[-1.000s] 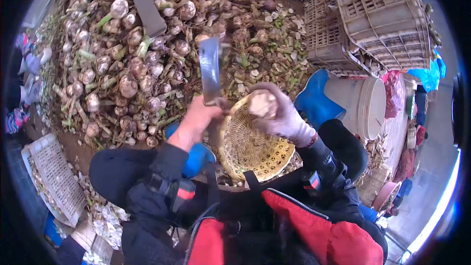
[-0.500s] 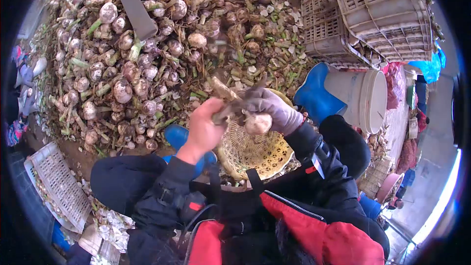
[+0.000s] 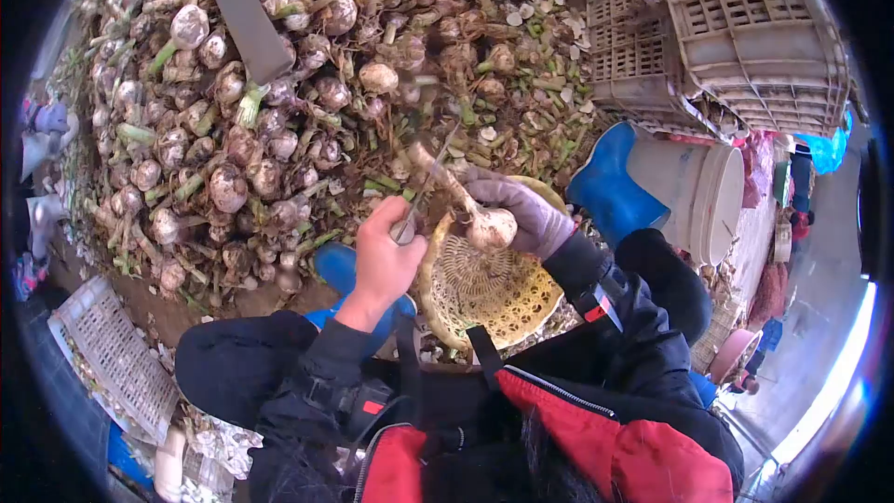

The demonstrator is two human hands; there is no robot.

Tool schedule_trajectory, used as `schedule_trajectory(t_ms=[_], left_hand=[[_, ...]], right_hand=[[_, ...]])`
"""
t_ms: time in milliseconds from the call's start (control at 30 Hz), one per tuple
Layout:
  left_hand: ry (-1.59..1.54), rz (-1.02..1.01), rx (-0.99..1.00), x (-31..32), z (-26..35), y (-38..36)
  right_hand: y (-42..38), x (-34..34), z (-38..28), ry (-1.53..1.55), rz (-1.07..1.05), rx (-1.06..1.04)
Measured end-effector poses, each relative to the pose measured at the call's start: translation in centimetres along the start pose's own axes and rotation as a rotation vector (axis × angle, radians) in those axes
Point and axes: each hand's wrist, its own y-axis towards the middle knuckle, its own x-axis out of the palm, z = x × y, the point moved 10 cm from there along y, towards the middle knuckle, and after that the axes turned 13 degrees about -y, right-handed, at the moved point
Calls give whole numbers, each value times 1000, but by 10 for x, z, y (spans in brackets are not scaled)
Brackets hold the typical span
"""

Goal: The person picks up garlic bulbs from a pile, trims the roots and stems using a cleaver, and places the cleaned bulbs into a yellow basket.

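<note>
My bare left hand point(image 3: 389, 256) is closed around the handle of a knife point(image 3: 425, 188). Its thin blade points up and to the right, crossing the stem in this view. In my gloved right hand point(image 3: 529, 214) is a garlic bulb point(image 3: 492, 228), its long stem slanting up to the left toward the blade. Below both hands sits a yellow woven-pattern plastic basket point(image 3: 484, 303), partly hidden by the glove and bulb. Blue boots point(image 3: 337, 265) show beside my left wrist.
A large heap of garlic point(image 3: 228, 188) with stems spreads ahead, a dark flat block point(image 3: 253, 28) lying on it. Stacked crates point(image 3: 745, 42), a white bucket point(image 3: 717, 196) and a blue boot point(image 3: 610, 182) stand right. Another crate point(image 3: 121, 354) lies left.
My left hand with the knife has moved down and away from the bulb, so the blade and the garlic stem show more clearly. My right hand still holds the bulb. The view has shifted slightly.
</note>
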Motion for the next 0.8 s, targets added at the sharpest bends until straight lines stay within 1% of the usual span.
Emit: schedule_trajectory(t_ms=[33, 67, 100, 167, 200, 233, 267, 300, 367, 400, 433, 500, 533, 567, 600, 633, 667, 700, 733, 767, 800], left_hand=[[-38, -9, 17, 2, 4, 0], [-39, -11, 34, 3, 7, 0], [-8, -7, 42, 3, 9, -1], [27, -4, 70, 1, 19, -5], [55, -15, 133, 2, 30, -7], [82, -28, 195, 4, 42, -11], [99, -7, 260, 5, 55, -16], [96, -11, 278, 6, 60, -19], [27, -59, 421, 9, 76, -29], [169, -117, 350, 8, 49, -25], [166, -111, 367, 2, 38, -26], [245, -180, 62, 4, -8, -28], [128, -128, 19, -2, -3, -36], [1, -93, 28, -3, 8, -33], [-30, 53, 177, -13, -5, -31], [-172, 23, 137, -9, 9, -27], [-314, -1, 95, -5, 23, -24], [-326, 44, 115, -5, 37, -26], [-321, -146, -15, 6, 8, -21], [-292, -317, -165, 11, -17, -20], [-279, -313, -157, 11, -5, -18]], right_hand=[[-2, 11, -1, 265, -3, -2], [-10, 36, -9, 276, -162, -24], [-16, 50, -13, 324, -171, -3], [-24, 51, -16, 154, -123, -79], [-26, 49, -12, 111, -125, -48], [-29, 47, -14, 100, -125, -64], [-34, 46, -13, 75, -122, -49], [-37, 44, -11, 51, -117, -33], [-46, 34, -16, -250, -22, -124], [-55, 36, -16, -318, -81, -111], [-62, 47, -27, -355, -155, -135], [-77, 68, -50, -424, -301, -190], [-82, 64, -58, -895, -335, -500], [-73, 48, -51, -959, -232, -352], [-68, 29, -45, -1014, -134, -193], [-66, 10, -38, -1054, -44, -33], [-46, -7, -25, -1180, -172, -203], [-38, -11, -29, -1360, -75, -67], [-8, -36, -36, -1387, 34, -276], [10, -48, -52, -1337, 133, -338], [28, -59, -67, -1286, 228, -402]])
